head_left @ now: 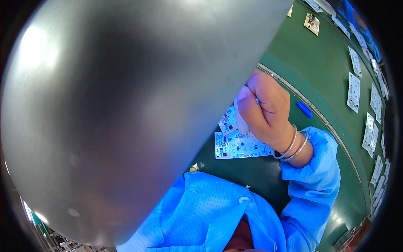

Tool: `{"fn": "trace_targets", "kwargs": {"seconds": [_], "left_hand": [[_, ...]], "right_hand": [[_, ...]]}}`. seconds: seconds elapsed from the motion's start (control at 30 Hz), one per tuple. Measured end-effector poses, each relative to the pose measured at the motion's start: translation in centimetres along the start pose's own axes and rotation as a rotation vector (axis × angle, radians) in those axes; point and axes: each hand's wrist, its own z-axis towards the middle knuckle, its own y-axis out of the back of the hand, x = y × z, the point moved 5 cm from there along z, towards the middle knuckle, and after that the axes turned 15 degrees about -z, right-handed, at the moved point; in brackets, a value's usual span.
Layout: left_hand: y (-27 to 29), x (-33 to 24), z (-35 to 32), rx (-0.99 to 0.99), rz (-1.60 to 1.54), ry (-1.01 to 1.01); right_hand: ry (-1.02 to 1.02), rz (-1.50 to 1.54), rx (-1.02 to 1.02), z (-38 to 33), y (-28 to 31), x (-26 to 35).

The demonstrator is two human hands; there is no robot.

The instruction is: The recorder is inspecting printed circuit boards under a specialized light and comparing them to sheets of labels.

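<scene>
My right hand (pixel 268 103) is closed, its fingers curled in a pinch over the circuit boards. A whitish piece (pixel 241 119) shows beneath its fingers; I cannot make out what it is. Its fingertips are partly hidden by a large, blurred grey, smooth object (pixel 126 105) very near the camera. Under the hand lies a white circuit board (pixel 241 148) with small dark parts. A second circuit board (pixel 228 119) sits tilted just above it, its left side cut off by the grey object. My left hand does not show.
A blue pen cap (pixel 304 109) lies right of my hand, beside a curved metal rail (pixel 327 122). Beyond the rail, the green surface (pixel 310 54) carries several white circuit boards (pixel 353 92) and a yellowish board with components (pixel 312 24). A blue sleeve (pixel 361 25) shows at the far right.
</scene>
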Motion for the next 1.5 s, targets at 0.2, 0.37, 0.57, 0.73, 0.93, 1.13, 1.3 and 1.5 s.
{"fn": "trace_targets", "kwargs": {"seconds": [0.2,0.37,0.57,0.73,0.93,1.13,1.3,1.5], "left_hand": [[0.0,0.7,0.5,0.075,0.063,0.007],[0.4,0.8,0.4,-0.039,-0.113,0.033],[0.8,1.0,1.8,-0.027,-0.193,0.016],[-0.6,2.6,2.3,0.165,-0.568,0.157],[-0.4,5.5,0.3,0.063,-0.496,0.35],[0.4,8.8,-0.6,0.208,-0.596,0.347],[-2.2,7.2,-0.7,0.179,-0.483,0.383],[-2.9,7.0,-0.5,0.193,-0.416,0.373]], "right_hand": [[-0.007,-0.023,-0.005,-0.4,0.4,-0.7],[-0.07,0.012,0.005,-0.3,0.0,-0.7],[-0.2,-0.183,0.168,-0.4,3.1,0.2],[-0.33,-0.238,0.252,-5.5,7.9,-2.3],[-0.533,-0.164,0.358,-11.9,11.9,-4.3],[-0.311,-0.201,0.53,-12.5,10.5,-3.1],[-0.356,-0.082,0.284,-10.0,12.9,0.1],[-0.012,0.389,0.305,-5.6,13.7,8.6]]}}
